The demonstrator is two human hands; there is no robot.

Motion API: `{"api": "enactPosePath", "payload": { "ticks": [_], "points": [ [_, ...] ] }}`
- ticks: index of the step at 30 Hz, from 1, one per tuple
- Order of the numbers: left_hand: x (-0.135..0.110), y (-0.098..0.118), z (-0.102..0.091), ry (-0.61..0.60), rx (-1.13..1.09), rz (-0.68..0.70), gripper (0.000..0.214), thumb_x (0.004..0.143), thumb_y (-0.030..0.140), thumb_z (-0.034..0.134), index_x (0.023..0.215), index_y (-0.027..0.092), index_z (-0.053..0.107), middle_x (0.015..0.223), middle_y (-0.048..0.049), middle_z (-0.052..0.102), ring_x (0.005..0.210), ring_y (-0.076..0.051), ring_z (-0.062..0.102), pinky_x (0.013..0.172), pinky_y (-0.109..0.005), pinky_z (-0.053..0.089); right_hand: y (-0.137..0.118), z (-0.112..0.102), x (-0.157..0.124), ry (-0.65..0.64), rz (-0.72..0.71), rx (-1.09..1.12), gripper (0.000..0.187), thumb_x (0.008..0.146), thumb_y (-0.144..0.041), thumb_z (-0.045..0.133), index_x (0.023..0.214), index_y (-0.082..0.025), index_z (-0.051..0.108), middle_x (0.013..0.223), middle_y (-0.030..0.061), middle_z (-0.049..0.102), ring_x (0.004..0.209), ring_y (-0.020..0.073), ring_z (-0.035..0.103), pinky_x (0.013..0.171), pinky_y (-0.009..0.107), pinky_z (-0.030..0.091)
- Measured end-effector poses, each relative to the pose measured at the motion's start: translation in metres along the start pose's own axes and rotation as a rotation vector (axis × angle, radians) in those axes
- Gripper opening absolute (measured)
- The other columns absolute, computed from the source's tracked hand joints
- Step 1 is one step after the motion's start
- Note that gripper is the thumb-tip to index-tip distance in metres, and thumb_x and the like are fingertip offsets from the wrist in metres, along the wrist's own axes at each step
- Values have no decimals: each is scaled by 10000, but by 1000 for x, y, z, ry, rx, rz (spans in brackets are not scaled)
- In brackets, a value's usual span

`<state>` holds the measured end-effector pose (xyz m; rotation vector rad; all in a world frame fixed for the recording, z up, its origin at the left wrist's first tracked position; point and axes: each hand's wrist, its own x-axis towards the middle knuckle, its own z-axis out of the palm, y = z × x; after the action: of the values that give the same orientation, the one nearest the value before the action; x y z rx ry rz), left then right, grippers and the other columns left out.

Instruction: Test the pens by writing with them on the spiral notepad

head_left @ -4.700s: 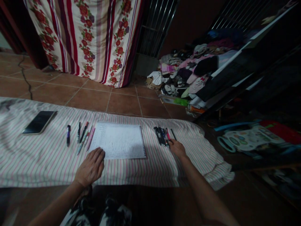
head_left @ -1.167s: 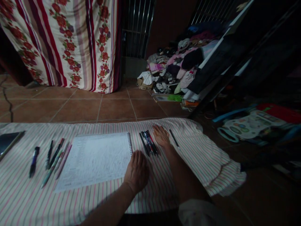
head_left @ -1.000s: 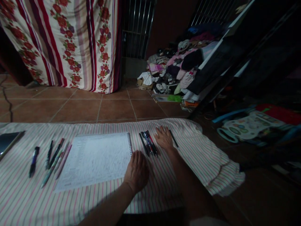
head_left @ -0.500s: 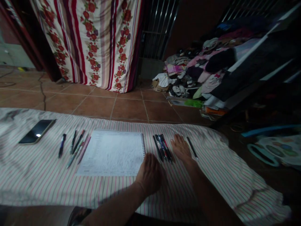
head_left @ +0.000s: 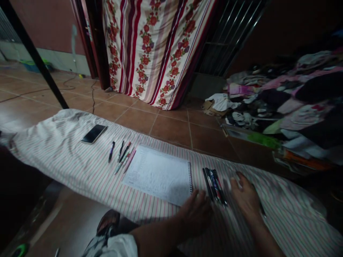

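A tight bundle of dark pens (head_left: 214, 187), with one red one among them, lies on the striped cloth (head_left: 66, 142) that covers the bench, between the person's two hands. The right hand (head_left: 242, 192) is just to the right of the bundle, blurred and partly open, its thumb apart from the fingers; nothing shows in its grasp. A single dark pen (head_left: 263, 210) lies along the far side of that hand, partly hidden by it. The left hand (head_left: 197, 210) is in shadow with its fingers loosely curled, near the lower ends of the bundle and at the near right corner of the notebook (head_left: 160, 175); whether it holds anything cannot be told.

The notebook lies open and flat, its page covered in faint marks, with the spiral binding along the right edge, next to the bundle. Beyond its left edge is a looser group of pens (head_left: 124, 157), pink, pale green and dark. A purple and black pen (head_left: 111, 152) lies apart from them, and farther left is a phone (head_left: 93, 134), face up with a dark screen.

Behind the bench, a flowered, striped curtain (head_left: 152, 53) hangs above the tiled floor (head_left: 171, 126), and a heap of clothes (head_left: 270, 96) is piled on the right.
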<state>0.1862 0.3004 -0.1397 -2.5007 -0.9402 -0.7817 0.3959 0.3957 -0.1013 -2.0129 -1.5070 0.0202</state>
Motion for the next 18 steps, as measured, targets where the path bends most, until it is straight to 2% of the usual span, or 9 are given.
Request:
{"api": "enactPosePath", "payload": {
  "ticks": [4,7,9,12,15,18],
  "points": [
    [-23,-1,-18,-3,-86,-142,247,849,254,427,1034,193,579,1304,-32,494,1252,-232,362,1014,-396,316,-43,-5,-40,60,-122,155,540,752,-451,354,1162,-143,524,1213,144,543,972,264,587,854,409,453],
    [-47,-20,-45,-8,-135,-421,215,814,238,476,993,215,593,1157,-50,589,1056,-221,512,834,-368,451,-63,0,-74,51,-139,203,477,764,-447,358,1084,-167,574,1193,132,562,1057,264,547,917,405,422],
    [-64,-44,-67,59,-142,-659,220,798,163,466,955,220,609,1030,-61,618,904,-200,552,729,-347,479,-75,5,-94,40,-163,293,482,778,-470,353,1070,-161,579,1197,143,557,1112,276,511,949,429,397],
    [-88,-92,-96,164,-86,-961,283,795,102,427,989,201,608,963,-70,591,884,-192,545,729,-333,486,-103,11,-119,-17,-154,481,490,772,-507,399,1033,-143,599,1180,169,564,1123,303,501,920,461,417],
    [-112,-140,-114,203,-47,-1258,250,817,137,420,957,177,623,939,-65,571,876,-185,558,724,-308,480,-150,13,-137,-135,28,736,498,740,-514,483,1062,-151,593,1133,143,603,980,272,598,788,394,504],
    [-135,-177,-122,140,17,-1488,264,826,187,432,1014,149,614,984,-84,554,837,-168,572,697,-272,458,-207,13,-153,-165,220,931,500,723,-484,531,1080,-139,593,1075,118,640,906,231,628,701,310,521]
  ]
}}
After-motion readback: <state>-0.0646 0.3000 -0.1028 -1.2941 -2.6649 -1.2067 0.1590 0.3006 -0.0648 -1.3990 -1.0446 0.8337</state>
